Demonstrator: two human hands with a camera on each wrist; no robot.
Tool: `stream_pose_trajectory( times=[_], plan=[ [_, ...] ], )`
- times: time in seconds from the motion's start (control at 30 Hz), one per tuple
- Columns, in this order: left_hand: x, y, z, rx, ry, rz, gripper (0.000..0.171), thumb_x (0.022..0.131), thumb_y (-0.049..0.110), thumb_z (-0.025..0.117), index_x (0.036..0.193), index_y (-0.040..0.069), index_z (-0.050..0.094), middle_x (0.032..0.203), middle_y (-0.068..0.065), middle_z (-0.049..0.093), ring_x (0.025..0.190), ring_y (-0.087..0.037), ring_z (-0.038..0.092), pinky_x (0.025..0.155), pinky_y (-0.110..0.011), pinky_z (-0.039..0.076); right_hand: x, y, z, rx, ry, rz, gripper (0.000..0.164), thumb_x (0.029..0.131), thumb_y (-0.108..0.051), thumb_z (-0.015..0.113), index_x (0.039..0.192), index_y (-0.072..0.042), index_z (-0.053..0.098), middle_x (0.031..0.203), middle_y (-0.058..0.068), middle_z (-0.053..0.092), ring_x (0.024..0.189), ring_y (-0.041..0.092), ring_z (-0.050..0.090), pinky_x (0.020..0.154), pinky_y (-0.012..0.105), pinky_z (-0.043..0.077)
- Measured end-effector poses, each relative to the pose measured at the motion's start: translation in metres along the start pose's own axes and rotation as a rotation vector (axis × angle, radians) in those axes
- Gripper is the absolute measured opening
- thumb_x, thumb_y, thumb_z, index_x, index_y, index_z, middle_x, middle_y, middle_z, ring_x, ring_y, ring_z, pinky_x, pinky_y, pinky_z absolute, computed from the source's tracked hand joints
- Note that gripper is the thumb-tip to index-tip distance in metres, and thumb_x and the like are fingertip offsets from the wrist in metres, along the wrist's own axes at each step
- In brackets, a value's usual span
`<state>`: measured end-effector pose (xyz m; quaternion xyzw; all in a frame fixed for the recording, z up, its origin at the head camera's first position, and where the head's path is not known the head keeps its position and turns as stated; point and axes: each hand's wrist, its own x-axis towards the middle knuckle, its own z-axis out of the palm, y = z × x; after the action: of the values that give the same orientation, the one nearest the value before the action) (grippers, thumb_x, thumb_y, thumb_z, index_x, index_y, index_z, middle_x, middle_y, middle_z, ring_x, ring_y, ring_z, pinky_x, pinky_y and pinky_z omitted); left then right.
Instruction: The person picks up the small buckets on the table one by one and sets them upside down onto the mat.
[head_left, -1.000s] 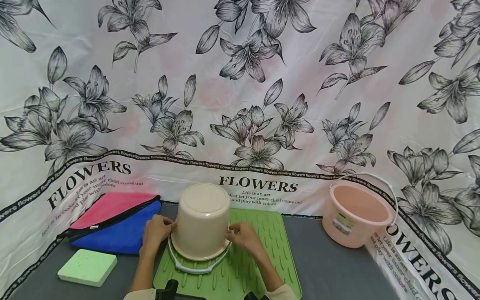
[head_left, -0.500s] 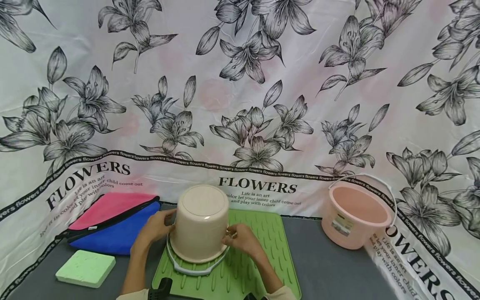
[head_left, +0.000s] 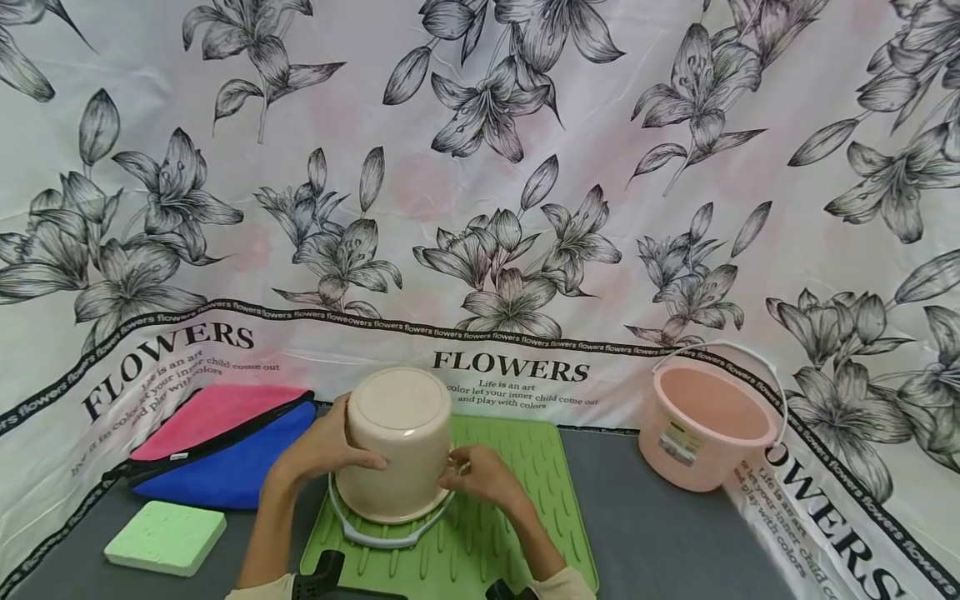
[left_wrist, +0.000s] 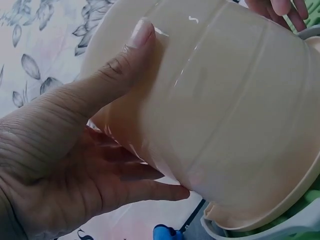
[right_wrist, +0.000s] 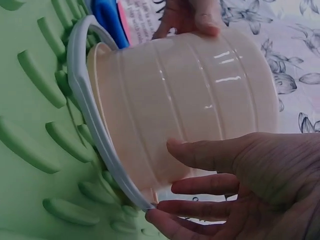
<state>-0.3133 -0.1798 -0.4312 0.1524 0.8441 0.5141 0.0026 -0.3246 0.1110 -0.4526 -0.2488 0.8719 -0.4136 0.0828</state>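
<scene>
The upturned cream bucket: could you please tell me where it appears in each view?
Head: low, left of centre, between the hands; cream bucket.
Left wrist: fills most of the picture, from the centre to the right edge.
Right wrist: across the middle, lying sideways in the picture.
Shared landmark: its grey handle, below it in head, bottom right in left wrist, left of it in right wrist.

The upturned bucket (head_left: 408, 450) is coloured cream, the mat (head_left: 536, 467) green; the backdrop (head_left: 480, 250) is patterned with black flowers.
</scene>
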Motion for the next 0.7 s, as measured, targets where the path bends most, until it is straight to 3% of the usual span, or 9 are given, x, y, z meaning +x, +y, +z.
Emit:
stream_pose_trajectory(
  times=[0.23, 0.37, 0.53, 0.7],
  plan=[
    [-0.003, -0.002, -0.005, 0.022, -0.013, -0.031, 0.134, 0.072, 0.033, 0.098, 0.163, -0.004, 0.008, 0.157, -0.032, 0.043, 0.145, -0.050, 0.045, 0.116, -0.065, 0.042, -0.001, -0.003, -0.008, 0.017, -0.069, 0.025, 0.042, 0.093, -0.012, 0.076, 0.126, 0.012, 0.068, 0.128, 0.033, 0.068, 0.106, 0.044, 0.073, 0.089, 0.051, 0.063],
    [-0.004, 0.000, -0.006, -0.003, -0.011, -0.044, 0.134, 0.072, 0.031, 0.098, 0.164, -0.003, 0.006, 0.160, -0.032, 0.039, 0.148, -0.050, 0.041, 0.118, -0.065, 0.040, -0.002, -0.004, -0.019, 0.021, -0.083, 0.045, 0.046, 0.096, -0.016, 0.074, 0.132, 0.012, 0.065, 0.134, 0.032, 0.066, 0.114, 0.048, 0.070, 0.094, 0.053, 0.062],
    [-0.004, 0.003, -0.005, -0.012, -0.032, -0.038, 0.136, 0.073, 0.031, 0.097, 0.164, -0.003, 0.003, 0.160, -0.033, 0.038, 0.148, -0.051, 0.040, 0.117, -0.066, 0.039, -0.012, -0.010, -0.041, 0.041, -0.027, 0.085, 0.051, 0.097, -0.020, 0.073, 0.138, 0.008, 0.062, 0.141, 0.033, 0.061, 0.120, 0.048, 0.067, 0.096, 0.055, 0.060],
    [-0.001, 0.005, -0.003, -0.020, -0.050, -0.021, 0.134, 0.073, 0.030, 0.097, 0.164, -0.003, 0.004, 0.159, -0.033, 0.039, 0.147, -0.051, 0.042, 0.117, -0.065, 0.040, -0.031, -0.019, -0.073, 0.030, 0.092, 0.098, 0.050, 0.100, -0.024, 0.072, 0.141, 0.001, 0.062, 0.145, 0.026, 0.061, 0.126, 0.044, 0.064, 0.096, 0.052, 0.060]
  ],
)
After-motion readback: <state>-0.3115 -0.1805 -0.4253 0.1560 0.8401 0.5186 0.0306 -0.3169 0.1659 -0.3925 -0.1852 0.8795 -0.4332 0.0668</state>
